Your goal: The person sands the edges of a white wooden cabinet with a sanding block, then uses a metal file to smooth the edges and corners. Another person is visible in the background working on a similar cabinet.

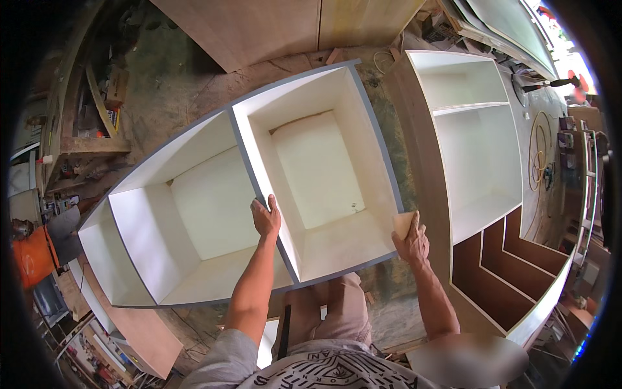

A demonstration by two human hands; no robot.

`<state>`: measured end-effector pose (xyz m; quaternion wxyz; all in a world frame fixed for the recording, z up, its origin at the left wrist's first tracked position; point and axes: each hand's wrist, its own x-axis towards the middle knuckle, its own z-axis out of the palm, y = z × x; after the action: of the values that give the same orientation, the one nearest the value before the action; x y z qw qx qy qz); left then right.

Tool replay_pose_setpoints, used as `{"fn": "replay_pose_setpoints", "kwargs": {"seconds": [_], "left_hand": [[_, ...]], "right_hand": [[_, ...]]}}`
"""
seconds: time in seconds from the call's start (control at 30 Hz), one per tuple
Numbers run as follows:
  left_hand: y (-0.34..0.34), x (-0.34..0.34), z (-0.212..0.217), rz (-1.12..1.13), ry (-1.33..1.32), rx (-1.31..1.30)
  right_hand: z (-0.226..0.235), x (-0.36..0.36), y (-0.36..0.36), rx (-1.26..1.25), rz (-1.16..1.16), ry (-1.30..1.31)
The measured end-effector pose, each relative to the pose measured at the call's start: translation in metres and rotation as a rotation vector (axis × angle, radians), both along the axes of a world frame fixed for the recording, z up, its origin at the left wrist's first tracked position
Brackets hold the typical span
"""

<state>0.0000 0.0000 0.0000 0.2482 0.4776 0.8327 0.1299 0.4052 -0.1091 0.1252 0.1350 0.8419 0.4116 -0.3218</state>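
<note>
A: Head view, far left of the white cabinet [214, 194]: what is there?

B: An orange bucket [32, 256] low at the rim, and above it a wooden workbench [91, 146] cluttered with small tools. Both stand well apart from the cabinet.

A: And the cabinet itself?

B: It lies on its back on the concrete floor [175, 78], open side up, two white compartments with grey edges. A central divider [256, 175] splits them.

A: The left hand?

B: The left hand [265, 217] sits on the near end of that divider, fingers curled over its grey edge and closed on it, thumb toward the left compartment.

A: The right hand?

B: The right hand [411, 243] is at the cabinet's near right corner, fingers wrapped round a small tan sanding block [403, 223] pressed to the grey edge there.

A: Anything crowding that side?

B: Just right of the cabinet lies a tall shelving unit [479, 149], white inside at its far end, brown inside nearer the person. Only a narrow strip of floor lies between the two, and the right hand works in that gap.

A: Beyond the cabinet?

B: Large plywood sheets [259, 26] lean or lie at the far side. Right of the shelving unit a coiled cord [538, 155] lies on a bench, with a dark-handled tool [551, 84] farther off
</note>
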Motion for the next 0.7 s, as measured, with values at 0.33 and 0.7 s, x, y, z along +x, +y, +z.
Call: {"fn": "replay_pose_setpoints", "kwargs": {"seconds": [0.33, 0.7], "left_hand": [[0.022, 0.022, -0.007, 0.044, 0.089, 0.01], [0.027, 0.027, -0.006, 0.026, 0.15, 0.093]], "right_hand": [[-0.019, -0.031, 0.302, 0.238, 0.206, 0.005], [-0.036, -0.028, 0.467, 0.372, 0.375, -0.002]]}}
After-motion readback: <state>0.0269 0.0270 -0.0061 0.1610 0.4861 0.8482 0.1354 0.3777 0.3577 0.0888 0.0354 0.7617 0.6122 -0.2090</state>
